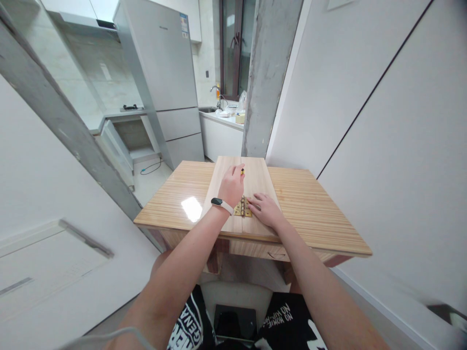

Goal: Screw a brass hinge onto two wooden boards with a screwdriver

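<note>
A brass-coloured hinge [242,208] lies spread across the seam between two pale wooden boards [255,175] on the table. My left hand [231,185], with a smart band on its wrist, is closed above the boards, beyond the hinge. From its fingers shows the end of a small yellow-and-black object [242,171]; the rest is hidden, so its kind cannot be made out. My right hand [265,209] rests on the right board, its fingers stretched out and the tips touching the hinge's right leaf. My left wrist partly covers the left leaf.
The boards lie across a striped wooden table [314,209] with a drawer handle [276,254] at its front. White walls stand close on both sides. Behind are a grey fridge [164,63], a sink [207,110] and a concrete pillar [266,73]. A dark tablet-like object [235,321] lies between my legs.
</note>
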{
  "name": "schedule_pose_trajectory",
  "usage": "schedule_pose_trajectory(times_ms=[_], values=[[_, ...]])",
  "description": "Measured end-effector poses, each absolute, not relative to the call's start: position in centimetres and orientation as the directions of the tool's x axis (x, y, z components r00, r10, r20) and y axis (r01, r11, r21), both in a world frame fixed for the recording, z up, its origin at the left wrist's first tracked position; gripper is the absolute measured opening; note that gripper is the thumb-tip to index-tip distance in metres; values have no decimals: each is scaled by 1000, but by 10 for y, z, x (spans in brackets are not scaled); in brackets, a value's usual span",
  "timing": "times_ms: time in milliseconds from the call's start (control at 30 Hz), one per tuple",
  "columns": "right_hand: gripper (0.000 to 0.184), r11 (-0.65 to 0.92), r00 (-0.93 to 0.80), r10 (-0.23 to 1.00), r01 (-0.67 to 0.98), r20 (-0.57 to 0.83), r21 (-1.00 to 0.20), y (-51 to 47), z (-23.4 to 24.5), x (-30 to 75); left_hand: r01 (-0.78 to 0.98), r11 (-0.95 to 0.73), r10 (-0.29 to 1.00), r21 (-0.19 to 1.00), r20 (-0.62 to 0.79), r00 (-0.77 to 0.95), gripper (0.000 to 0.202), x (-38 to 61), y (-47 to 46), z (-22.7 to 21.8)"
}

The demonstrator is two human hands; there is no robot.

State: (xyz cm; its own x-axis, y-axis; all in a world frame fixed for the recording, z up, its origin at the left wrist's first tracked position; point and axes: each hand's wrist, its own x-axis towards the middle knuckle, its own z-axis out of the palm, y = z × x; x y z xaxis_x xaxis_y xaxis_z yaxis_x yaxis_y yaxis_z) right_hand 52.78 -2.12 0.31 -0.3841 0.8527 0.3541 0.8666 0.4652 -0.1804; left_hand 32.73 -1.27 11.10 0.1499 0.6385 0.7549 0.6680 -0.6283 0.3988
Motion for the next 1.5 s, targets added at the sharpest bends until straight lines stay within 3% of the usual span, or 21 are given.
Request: schedule_pose_trajectory(times_ms=[333,800,1200,1500], values=[[41,472,-389,845,865,367,-170,-22,4,527,682,-629,633,373,755,172,19,327,-13,112],[42,462,-377,851,869,367,-180,-21,1,527,660,-631,642,407,751,151,33,329,-13,107],[41,467,-382,849,866,365,-179,-18,-2,529,695,-599,653,398,745,136,18,329,-12,112],[42,463,-379,850,869,366,-177,-20,0,528,710,-580,658,400,743,119,25,328,-11,109]])
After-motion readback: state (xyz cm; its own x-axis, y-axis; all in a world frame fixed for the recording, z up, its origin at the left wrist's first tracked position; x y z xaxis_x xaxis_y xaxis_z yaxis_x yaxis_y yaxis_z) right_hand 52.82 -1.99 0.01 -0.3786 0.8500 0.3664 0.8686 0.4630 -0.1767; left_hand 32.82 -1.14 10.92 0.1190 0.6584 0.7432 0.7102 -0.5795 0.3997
